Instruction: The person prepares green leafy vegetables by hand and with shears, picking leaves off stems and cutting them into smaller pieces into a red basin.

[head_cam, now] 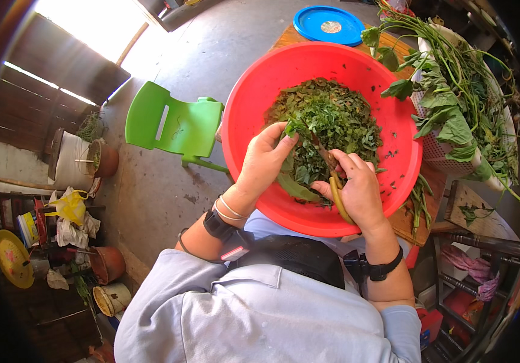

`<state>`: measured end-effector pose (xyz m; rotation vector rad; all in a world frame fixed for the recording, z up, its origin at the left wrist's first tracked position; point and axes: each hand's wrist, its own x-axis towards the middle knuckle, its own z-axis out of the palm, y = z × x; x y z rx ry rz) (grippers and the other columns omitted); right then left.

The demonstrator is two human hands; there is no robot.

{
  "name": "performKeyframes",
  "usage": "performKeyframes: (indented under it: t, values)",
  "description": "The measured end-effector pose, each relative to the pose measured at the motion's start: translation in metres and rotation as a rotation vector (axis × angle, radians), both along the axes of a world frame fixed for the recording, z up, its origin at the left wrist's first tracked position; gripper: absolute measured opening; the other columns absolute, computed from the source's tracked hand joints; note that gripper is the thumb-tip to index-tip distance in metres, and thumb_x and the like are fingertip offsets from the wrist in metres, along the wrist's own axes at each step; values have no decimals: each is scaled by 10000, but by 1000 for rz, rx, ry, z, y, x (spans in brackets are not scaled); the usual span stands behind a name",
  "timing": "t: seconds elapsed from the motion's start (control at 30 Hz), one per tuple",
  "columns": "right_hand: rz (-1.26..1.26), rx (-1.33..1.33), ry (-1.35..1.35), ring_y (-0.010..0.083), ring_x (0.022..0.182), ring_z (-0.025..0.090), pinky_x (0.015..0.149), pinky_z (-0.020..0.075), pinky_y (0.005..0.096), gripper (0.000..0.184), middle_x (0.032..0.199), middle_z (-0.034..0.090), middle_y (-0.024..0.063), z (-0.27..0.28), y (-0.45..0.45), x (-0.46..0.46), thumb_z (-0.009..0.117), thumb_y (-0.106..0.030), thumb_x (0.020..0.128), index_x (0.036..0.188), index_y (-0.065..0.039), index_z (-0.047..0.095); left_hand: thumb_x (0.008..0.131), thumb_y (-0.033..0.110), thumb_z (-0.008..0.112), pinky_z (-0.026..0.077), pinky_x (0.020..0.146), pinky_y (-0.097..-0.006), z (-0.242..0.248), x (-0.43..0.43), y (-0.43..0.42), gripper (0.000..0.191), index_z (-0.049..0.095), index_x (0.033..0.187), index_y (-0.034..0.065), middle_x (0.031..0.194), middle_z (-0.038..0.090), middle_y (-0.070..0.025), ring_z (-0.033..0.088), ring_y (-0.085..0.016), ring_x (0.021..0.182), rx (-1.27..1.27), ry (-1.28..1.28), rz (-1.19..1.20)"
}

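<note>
A large red plastic basin (260, 100) stands before me, with a heap of chopped green leaves (328, 109) in it. My left hand (267, 154) pinches a small bunch of leaves (297, 127) between thumb and fingers over the heap. In my right hand (355, 181) is a pair of scissors (338, 195) with yellowish handles and dark, worn blades. The blades point up and left, close beside the bunch. Whether they touch it cannot be told. Larger whole leaves (298, 188) lie at the near side of the heap.
Right of the basin, a white perforated basket (441, 152) holds long-stemmed leafy greens (455, 100). A blue plastic lid (303, 22) lies on the wooden table (428, 213) behind the basin. More stems (419, 204) lie on the table's right. A green plastic chair (187, 125) stands at the left.
</note>
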<state>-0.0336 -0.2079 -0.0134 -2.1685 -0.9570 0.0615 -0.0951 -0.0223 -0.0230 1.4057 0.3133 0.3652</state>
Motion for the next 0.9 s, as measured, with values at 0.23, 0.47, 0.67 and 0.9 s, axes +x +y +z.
performKeyframes:
  t: [0.23,0.47,0.67,0.9]
  values:
    - [-22,-28,-104,279,804,540,758,378,384,614,823,556,103,-2,1,0,783,-385,630,1095,-39,578,909,86,554,459,742,-247,-1,-1,-1,192,591,1064,-21,898,635,-34,535,-64,841,182,34,-143]
    - [-30,-5,-251,273,797,522,753,369,384,619,790,522,94,0,2,0,784,-383,621,1097,-48,573,866,44,570,463,728,-301,-9,1,-2,176,580,1029,-20,884,605,-140,580,-216,803,416,-44,-95]
    - [-39,-7,-221,262,727,531,673,370,375,578,750,537,79,2,2,-2,788,-379,613,1053,-60,593,901,66,541,463,724,-267,-6,-1,-2,164,576,1041,-13,899,612,-66,558,-133,806,367,-43,-122]
    - [-90,27,-198,262,689,532,645,374,366,550,737,544,76,3,0,-2,793,-360,612,1035,-62,607,942,186,522,443,582,-237,8,-3,-6,196,578,1035,23,769,601,-26,520,-64,628,200,157,-191]
